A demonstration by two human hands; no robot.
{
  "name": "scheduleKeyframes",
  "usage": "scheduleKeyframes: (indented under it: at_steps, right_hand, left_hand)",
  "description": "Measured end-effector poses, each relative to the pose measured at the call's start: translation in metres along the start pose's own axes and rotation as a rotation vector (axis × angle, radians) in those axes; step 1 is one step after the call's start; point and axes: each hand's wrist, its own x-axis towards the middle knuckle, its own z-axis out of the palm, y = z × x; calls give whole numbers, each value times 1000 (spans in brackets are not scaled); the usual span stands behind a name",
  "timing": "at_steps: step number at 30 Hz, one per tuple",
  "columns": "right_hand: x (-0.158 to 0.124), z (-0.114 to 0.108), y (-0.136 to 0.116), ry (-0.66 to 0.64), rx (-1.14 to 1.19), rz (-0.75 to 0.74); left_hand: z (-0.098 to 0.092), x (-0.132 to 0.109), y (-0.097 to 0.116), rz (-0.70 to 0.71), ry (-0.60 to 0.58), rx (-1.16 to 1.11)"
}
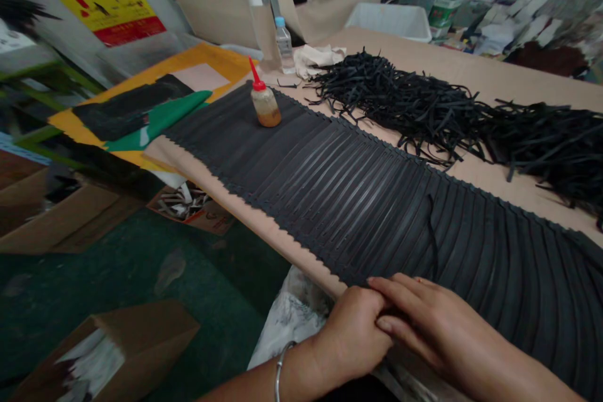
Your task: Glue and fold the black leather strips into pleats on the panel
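Note:
My left hand [352, 331], with a metal bangle on its wrist, is closed at the near edge of the table. Against it rests my right hand [438, 320], its fingers bent and thumb pressed in; whatever lies between the fingers is hidden. Both touch or hover by the near ends of a long row of flat black strips [348, 176], laid side by side and overlapping. One thin loose black strip [432, 235] lies across the row, just beyond my right hand. A squeeze bottle [266, 107] with a red nozzle and amber liquid stands on the row's far left part.
Behind the row lies a tangled heap of narrow black strips [400, 97]. A clear bottle [283, 47] with a blue cap and a white cloth [315, 61] are at the back. Cardboard boxes [151, 339] stand on the green floor, left of the table.

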Motion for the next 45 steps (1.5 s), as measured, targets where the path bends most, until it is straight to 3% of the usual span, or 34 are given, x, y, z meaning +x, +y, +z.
scheduleKeyframes:
  at_steps: [2,4,8,15,19,24,28,35,39,45]
  right_hand:
    - [13,2,9,-171,145,128]
    - [25,5,19,-252,259,195]
    - [51,10,36,-223,303,241]
    - [94,27,42,-182,190,298]
    - [104,30,41,-168,86,293]
    - [109,29,41,-146,15,283]
    - [112,28,43,-153,-43,254]
    - [114,29,41,-174,-101,219]
    - [115,25,43,-196,-123,224]
    - [120,-22,90,-126,-69,223]
  left_hand:
    - [-7,-8,-3,-101,68,-83]
    - [-14,-14,-8,-177,105,-223]
    - [-25,-24,-29,-231,163,-419]
    - [-40,-42,-52,-257,268,-397]
    - [-48,-48,-50,-180,339,-153]
    - [-52,-48,-49,54,433,268]
    - [-57,-44,-49,184,439,501]
    - [-62,-32,-42,118,335,923]
    - [-62,-28,-38,56,262,995]
    - [-65,-25,-36,47,265,989]
